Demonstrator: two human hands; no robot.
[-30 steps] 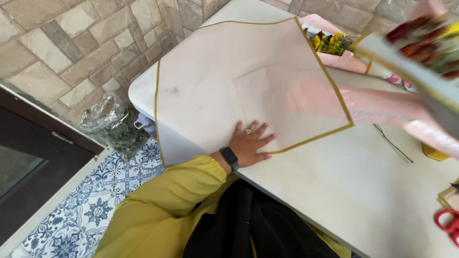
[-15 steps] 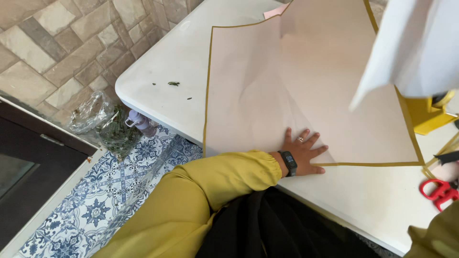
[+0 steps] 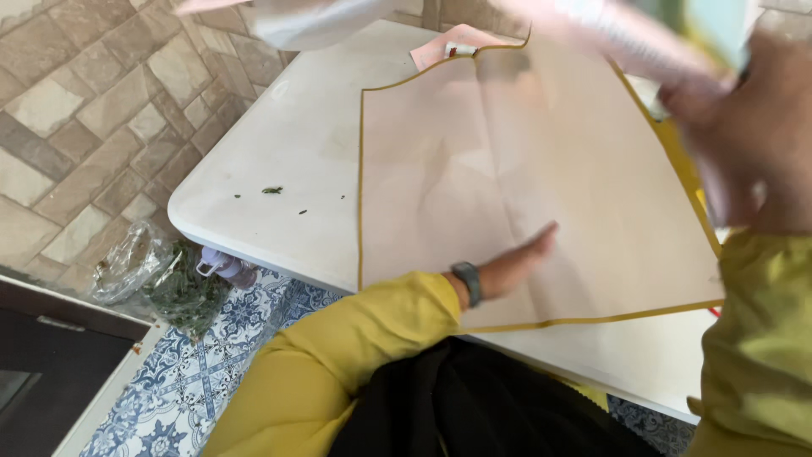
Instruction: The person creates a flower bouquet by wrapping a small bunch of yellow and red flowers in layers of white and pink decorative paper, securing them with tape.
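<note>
Pressing flat and spread on the pale gold-edged paper sheet (image 3: 541, 186) lying on the white table (image 3: 288, 161), the left hand (image 3: 520, 262) could crease it or let it slide, while the blurred right hand (image 3: 753, 127), raised beyond it, seems to grip a blurry bundle that may drop.

Long mustard-yellow sleeves on both arms, loose soft fabric with folds, cuff ending at the wrist. Dark grey-black smartwatch (image 3: 467, 282) with a plain band strapped just above the left hand (image 3: 526, 258); right hand (image 3: 753, 135) bare and motion-blurred. Black garment over the lap, no visible markings.
</note>
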